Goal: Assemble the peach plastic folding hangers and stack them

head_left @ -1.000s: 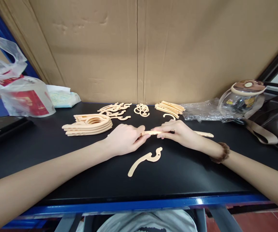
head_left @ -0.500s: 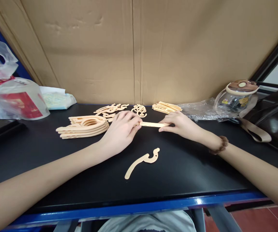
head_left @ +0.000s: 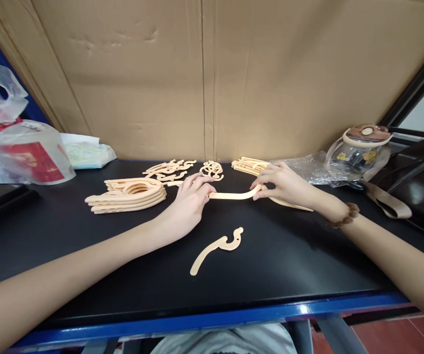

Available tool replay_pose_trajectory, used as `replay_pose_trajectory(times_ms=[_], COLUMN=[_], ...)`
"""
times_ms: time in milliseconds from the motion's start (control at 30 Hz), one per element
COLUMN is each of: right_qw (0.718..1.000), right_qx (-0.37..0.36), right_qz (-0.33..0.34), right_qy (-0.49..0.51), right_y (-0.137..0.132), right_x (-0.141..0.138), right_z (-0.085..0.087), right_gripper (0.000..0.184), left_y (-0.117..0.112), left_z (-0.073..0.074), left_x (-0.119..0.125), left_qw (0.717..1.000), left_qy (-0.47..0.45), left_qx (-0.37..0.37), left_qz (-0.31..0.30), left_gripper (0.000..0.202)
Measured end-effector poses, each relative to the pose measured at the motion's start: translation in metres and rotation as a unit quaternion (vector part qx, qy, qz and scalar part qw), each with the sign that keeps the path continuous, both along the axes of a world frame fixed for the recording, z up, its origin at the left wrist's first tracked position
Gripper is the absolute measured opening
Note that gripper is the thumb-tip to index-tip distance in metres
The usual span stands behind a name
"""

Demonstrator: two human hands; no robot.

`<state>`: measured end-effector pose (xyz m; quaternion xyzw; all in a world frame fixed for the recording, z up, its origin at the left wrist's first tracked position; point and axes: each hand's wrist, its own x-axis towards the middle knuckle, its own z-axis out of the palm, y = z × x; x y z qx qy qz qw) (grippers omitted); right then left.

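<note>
Between my two hands runs a beige hanger bar [head_left: 232, 195], held level just over the black table. My left hand [head_left: 191, 199] is closed on its left end and hides that end. The bar bends upward at the right, where my right hand [head_left: 280, 183] pinches it. From under that hand a second slim beige hanger arm [head_left: 292, 203] sticks out to the right; whether it is joined to the bar is hidden by the fingers. In front of my hands lies a loose hanger arm [head_left: 212, 250] with a curved, hooked end.
Folded hangers [head_left: 127, 197] are stacked at the left. Behind them lie loose hanger arms [head_left: 167, 169], small hooks [head_left: 212, 169] and a bundle of bars [head_left: 249, 164]. A clear bottle [head_left: 361, 152] and plastic wrap [head_left: 305, 167] stand right; a plastic bag [head_left: 27, 152] is left.
My right hand has moved right and turned. More of the bar and its bend now show, and a second arm sticks out beyond the right hand. My left hand has barely moved.
</note>
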<state>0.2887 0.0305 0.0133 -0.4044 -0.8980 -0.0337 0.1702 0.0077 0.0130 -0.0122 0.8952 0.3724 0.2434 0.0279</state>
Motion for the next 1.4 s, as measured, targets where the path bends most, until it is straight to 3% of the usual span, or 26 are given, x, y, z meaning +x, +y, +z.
replay_pose_trajectory(times_ms=[167, 300, 500, 667, 900, 1100, 1233, 1400], right_qw=[1.000, 0.999, 0.999, 0.999, 0.998, 0.997, 0.995, 0.998], right_qx=[0.008, 0.009, 0.011, 0.033, 0.026, 0.064, 0.088, 0.039], right_qz=[0.012, 0.030, 0.041, 0.032, 0.013, 0.028, 0.045, 0.042], right_qy=[-0.020, -0.024, -0.018, -0.003, 0.061, 0.035, 0.002, 0.005], right_y=[0.000, -0.003, -0.009, -0.014, -0.019, -0.021, -0.020, -0.020], right_x=[0.003, 0.002, -0.006, -0.014, -0.022, -0.023, -0.021, -0.021], right_z=[0.000, -0.001, -0.002, -0.004, -0.004, -0.003, -0.006, -0.010], right_gripper=[0.026, 0.024, 0.023, 0.024, 0.034, 0.030, 0.030, 0.038], left_y=[0.001, 0.001, -0.004, -0.012, -0.016, -0.011, -0.006, 0.004], left_z=[0.005, 0.006, 0.010, 0.014, 0.012, 0.020, 0.020, 0.013], left_x=[-0.003, -0.003, -0.001, 0.002, 0.006, 0.003, -0.001, -0.007], left_qw=[0.993, 0.992, 0.996, 0.992, 0.997, 0.992, 0.992, 0.995], left_qy=[0.047, 0.041, -0.068, -0.058, 0.002, 0.068, 0.059, 0.034], left_qx=[0.082, 0.093, -0.019, -0.067, -0.026, 0.036, 0.070, 0.064], left_qz=[-0.064, -0.077, -0.047, -0.085, -0.074, -0.096, -0.090, -0.070], left_gripper=[0.030, 0.037, 0.046, 0.041, 0.037, 0.027, 0.031, 0.031])
